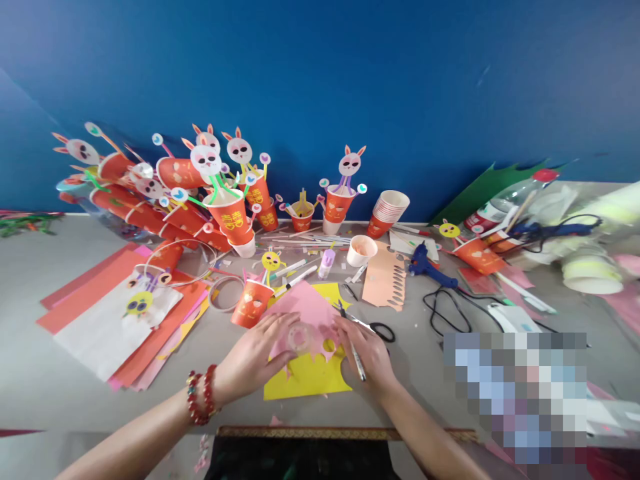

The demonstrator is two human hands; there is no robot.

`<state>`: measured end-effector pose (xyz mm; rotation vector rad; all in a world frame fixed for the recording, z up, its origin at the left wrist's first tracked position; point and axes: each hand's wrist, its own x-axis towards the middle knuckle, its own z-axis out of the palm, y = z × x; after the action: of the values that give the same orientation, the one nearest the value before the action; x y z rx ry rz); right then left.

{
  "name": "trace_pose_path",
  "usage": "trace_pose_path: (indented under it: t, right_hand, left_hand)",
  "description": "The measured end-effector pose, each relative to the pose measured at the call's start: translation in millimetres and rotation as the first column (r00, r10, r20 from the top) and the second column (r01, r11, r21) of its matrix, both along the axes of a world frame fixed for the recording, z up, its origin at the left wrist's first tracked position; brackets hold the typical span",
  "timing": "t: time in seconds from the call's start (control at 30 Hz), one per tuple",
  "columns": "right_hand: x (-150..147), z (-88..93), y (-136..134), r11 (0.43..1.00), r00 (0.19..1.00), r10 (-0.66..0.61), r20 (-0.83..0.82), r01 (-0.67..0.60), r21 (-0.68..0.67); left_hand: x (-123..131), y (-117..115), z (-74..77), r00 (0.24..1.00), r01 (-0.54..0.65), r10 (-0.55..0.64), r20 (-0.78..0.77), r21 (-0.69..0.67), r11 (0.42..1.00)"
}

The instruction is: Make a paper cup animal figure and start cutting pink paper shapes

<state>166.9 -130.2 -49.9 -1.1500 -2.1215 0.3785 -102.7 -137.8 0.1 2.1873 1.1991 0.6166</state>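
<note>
On a sheet of pink paper with scalloped cut edges, my left hand lies with its fingers stretched out. Beside its fingertips and thumb is a clear round ring, perhaps a tape roll. My right hand rests at the paper's right edge with a white pen in its curled fingers. Yellow paper with cut-out curves lies beneath the pink sheet. Black-handled scissors lie just beyond my right hand, partly hidden by it.
Red paper cups with rabbit faces stand and lie at the back left. Coloured sheets are stacked on the left. A blue glue gun with its cord, peach paper and a bottle sit on the right.
</note>
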Motion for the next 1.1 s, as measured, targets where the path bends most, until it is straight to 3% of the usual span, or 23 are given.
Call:
trace_pose_path:
  t: [0.17,0.4,0.53,0.8,1.1]
  right_hand:
    - [1,6.9,-1,0.998,0.998,0.053,-0.028,-0.053,-0.023]
    - [1,1.1,-2,1.0,0.999,0.021,-0.029,-0.021,-0.022]
    - [0,-1.5,-2,1.0,1.0,0.005,-0.025,-0.006,-0.029]
    - [-3,9.7,-2,1.0,1.0,-0.003,-0.025,0.003,0.016]
    - [-3,0.6,-1,0.999,0.999,-0.033,-0.037,0.033,0.024]
  left_hand:
    - [-3,-8,-10.4,0.995,-0.06,0.062,-0.073,0.033,0.998]
    - [18,10,-28.7,0.998,-0.041,0.046,-0.045,0.104,0.994]
    - [28,21,-33.1,0.999,-0.038,0.042,-0.023,0.135,0.99]
    - [36,26,-35.7,1.0,-0.024,0.024,0.001,0.087,0.996]
    - [35,30,-39.0,0.999,-0.045,0.043,0.027,0.062,0.997]
